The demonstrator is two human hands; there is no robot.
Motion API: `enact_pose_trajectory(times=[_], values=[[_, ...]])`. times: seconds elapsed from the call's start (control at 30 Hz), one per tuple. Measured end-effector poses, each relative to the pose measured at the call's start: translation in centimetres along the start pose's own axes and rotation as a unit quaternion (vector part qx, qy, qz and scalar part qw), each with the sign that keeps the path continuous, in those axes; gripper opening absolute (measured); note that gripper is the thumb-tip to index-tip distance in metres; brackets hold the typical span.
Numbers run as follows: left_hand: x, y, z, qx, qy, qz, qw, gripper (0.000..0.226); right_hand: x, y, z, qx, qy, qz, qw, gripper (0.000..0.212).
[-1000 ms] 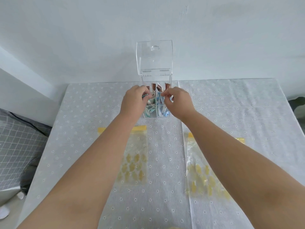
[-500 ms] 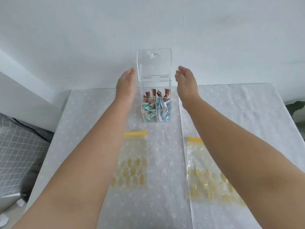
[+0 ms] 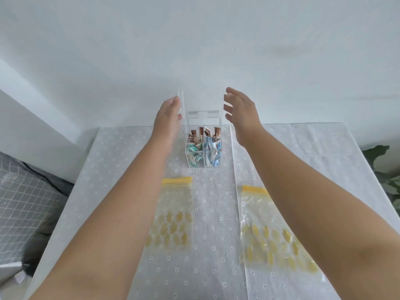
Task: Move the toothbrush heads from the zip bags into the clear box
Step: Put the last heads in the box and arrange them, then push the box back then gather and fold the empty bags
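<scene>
The clear box (image 3: pixel 203 158) stands at the back middle of the table, its compartments holding several wrapped toothbrush heads (image 3: pixel 213 148) in brown, green and blue packets. Its clear lid (image 3: pixel 181 105) stands raised upright behind it. My left hand (image 3: pixel 168 119) is at the lid's left edge and my right hand (image 3: pixel 240 111) at its right edge, both with fingers apart; I cannot tell whether they touch it. Two yellow-topped zip bags lie flat nearer me: the left zip bag (image 3: pixel 173 217) and the right zip bag (image 3: pixel 268 232). Both look flat, showing only a yellow print.
A white dotted cloth covers the table (image 3: pixel 112 169), which stands against a white wall. A grey checked cushion (image 3: pixel 23 200) lies past the left edge. Green leaves (image 3: pixel 387 169) show past the right edge.
Both hands left the box's open top, where they were pinching packets, and rose to either side of the raised lid. The camera tilted upward.
</scene>
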State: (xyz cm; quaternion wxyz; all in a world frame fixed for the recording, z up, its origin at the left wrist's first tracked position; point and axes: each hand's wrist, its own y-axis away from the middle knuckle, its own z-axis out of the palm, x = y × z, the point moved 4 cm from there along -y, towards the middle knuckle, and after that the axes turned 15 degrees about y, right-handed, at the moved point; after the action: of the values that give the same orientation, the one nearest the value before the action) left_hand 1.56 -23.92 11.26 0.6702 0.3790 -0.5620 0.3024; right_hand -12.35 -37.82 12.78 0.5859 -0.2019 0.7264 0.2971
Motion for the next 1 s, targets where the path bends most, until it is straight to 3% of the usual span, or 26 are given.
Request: enact_pose_trajectory(times=[0.1,0.23,0.3,0.4,0.5,0.57,0.67,0.83,1.0], values=[[-1.0,1.9,-0.7,0.013,0.013,0.005,1.0,0.049,0.3,1.8,-0.5,0.003,-0.012,-0.005,1.0,0.034],[-2.8,4.3,-1.2,0.038,-0.01,-0.005,0.999,0.072,2.2,3.3,-0.5,0.02,0.007,0.018,1.0,0.027],[-3.8,4.8,-1.3,0.045,-0.009,-0.028,0.999,0.065,3.4,3.5,-0.2,0.022,0.013,0.044,0.999,0.021],[-4.6,4.9,-1.3,0.059,0.0,-0.07,0.996,0.054,4.7,3.3,0.3,0.016,0.024,0.087,0.996,0.028],[-4.9,4.9,-1.2,0.052,-0.016,-0.084,0.995,0.044,5.5,2.8,0.7,0.0,0.069,0.086,0.994,0.02],[-5.5,4.9,-1.1,0.04,-0.028,-0.082,0.995,0.041,5.8,2.9,0.8,-0.009,0.115,0.081,0.99,0.034],[-6.6,5.0,-1.3,0.037,-0.028,-0.097,0.994,0.042,6.6,3.1,0.9,0.002,0.156,0.078,0.985,0.038],[-8.1,4.8,-0.9,0.029,0.006,-0.139,0.99,0.056,8.7,3.3,1.4,-0.05,0.121,0.126,0.983,0.05],[-8.2,3.8,-0.5,0.053,0.042,-0.152,0.986,0.05,8.8,2.3,1.6,-0.05,0.117,0.109,0.986,0.054]])
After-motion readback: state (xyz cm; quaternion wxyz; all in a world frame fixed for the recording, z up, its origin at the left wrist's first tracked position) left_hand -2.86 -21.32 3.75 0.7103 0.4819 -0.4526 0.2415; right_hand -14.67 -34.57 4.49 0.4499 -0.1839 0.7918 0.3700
